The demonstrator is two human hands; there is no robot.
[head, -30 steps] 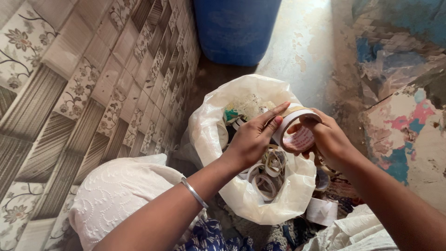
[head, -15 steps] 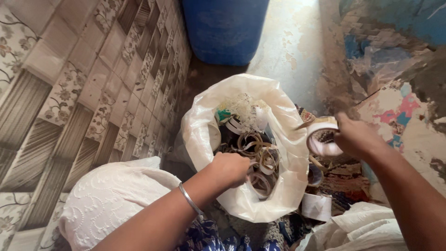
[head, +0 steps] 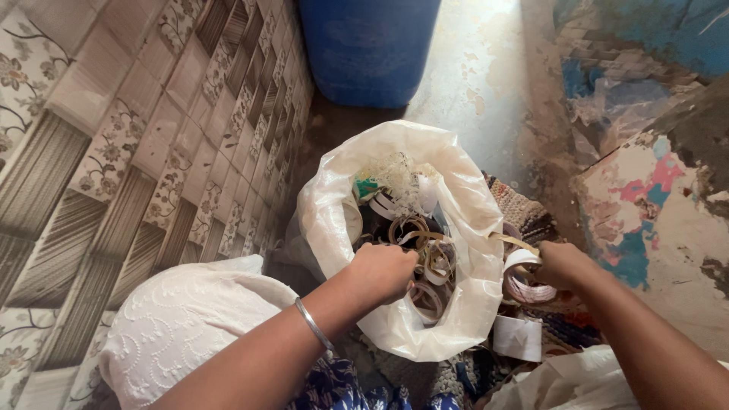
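left hand (head: pixel 383 271) reaching inside white plastic bag (head: pixel 471 220), fist closing among cardboard rings (head: pixel 425 250), grasp unclear | right hand (head: pixel 560 262) gripping tape roll (head: pixel 524 277) just right of bag

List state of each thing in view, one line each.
plastic bag: open, mouth rolled down, holding tape cores.
tape roll: gripped by right hand, beside the bag.
left hand: inside the bag, closed on cores.
second roll: lying on the floor.
blue drum: upright.
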